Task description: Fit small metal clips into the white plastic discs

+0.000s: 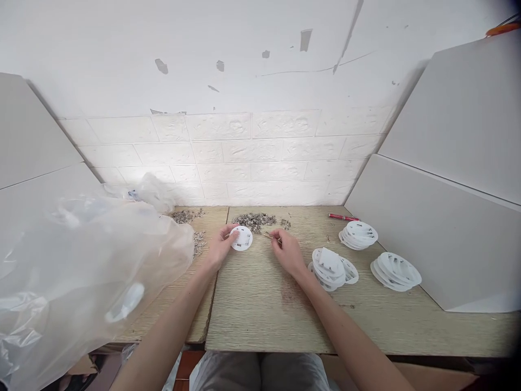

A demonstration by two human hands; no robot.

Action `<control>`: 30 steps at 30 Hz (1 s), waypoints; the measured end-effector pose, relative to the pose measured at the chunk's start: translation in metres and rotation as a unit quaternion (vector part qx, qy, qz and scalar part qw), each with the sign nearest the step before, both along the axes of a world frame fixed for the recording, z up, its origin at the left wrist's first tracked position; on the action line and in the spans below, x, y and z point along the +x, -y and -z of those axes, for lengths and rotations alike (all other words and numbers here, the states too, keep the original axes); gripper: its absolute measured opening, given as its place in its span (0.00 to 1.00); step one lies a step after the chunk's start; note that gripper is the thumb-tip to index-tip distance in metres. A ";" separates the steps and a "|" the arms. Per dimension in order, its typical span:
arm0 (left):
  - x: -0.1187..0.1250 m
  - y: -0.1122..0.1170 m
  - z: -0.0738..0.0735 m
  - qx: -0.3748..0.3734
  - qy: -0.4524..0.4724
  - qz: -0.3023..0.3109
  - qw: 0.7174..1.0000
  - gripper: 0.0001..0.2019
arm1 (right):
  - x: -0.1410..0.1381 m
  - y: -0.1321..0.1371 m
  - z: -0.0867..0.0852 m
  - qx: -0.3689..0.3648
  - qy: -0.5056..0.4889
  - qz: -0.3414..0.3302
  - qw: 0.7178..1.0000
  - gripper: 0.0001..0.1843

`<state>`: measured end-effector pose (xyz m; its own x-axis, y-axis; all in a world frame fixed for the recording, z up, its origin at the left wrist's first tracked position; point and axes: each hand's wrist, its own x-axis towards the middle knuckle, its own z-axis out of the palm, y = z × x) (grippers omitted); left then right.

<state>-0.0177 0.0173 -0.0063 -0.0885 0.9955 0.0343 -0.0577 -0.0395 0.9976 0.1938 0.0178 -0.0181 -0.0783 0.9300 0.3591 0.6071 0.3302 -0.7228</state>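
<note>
My left hand (222,245) pinches a round white plastic disc (242,239) by its left edge, thumb on top. Small metal pieces and a square outline show on the disc's face. To its right, my right hand (286,250) is closed around a slim metal tool (267,234) that looks like tweezers, its tip pointing left towards the disc but apart from it. Just beyond both hands lies a heap of small metal clips (254,221). Whether the tool's tip grips a clip is too small to tell.
Stacks of white discs stand at right: one nearest my forearm (329,269), one farther back (358,234), one far right (395,270). A red pen (344,217) lies behind them. A large plastic bag (93,260) covers the left side, beside more metal pieces (184,216). White panels flank the table.
</note>
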 end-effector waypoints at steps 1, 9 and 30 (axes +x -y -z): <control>0.000 0.000 0.000 -0.003 -0.003 0.001 1.000 0.33 | 0.000 0.000 0.001 0.001 -0.006 -0.002 1.000 0.11; -0.001 0.000 -0.003 -0.013 0.000 0.013 1.000 0.31 | 0.000 0.000 -0.001 -0.001 -0.019 0.000 1.000 0.10; -0.003 0.000 -0.004 -0.033 0.103 0.042 0.993 0.29 | 0.004 -0.003 -0.001 0.047 0.016 0.008 0.999 0.10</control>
<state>-0.0204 0.0175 -0.0021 -0.0035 0.9992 -0.0408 -0.2620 0.0384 0.9643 0.1981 0.0211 -0.0175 -0.0767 0.8937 0.4421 0.6349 0.3856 -0.6695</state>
